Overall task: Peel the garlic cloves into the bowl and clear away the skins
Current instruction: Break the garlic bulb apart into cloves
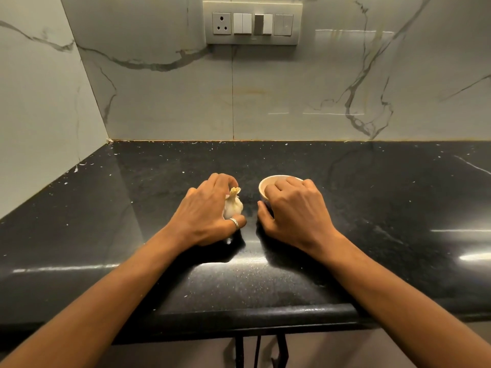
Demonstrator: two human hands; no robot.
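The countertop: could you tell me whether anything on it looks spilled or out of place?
Small white flecks dot the black countertop, mostly toward the back and left; what they are is unclear. The garlic bulb and bowl stand upright.

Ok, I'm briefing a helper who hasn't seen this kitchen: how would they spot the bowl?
On the black countertop, below the wall switch panel, look near the middle. The right hand grips the bowl: small, round, cream-rimmed, just right of the papery garlic bulb held by the left hand.

no readable text, labels or numbers anywhere
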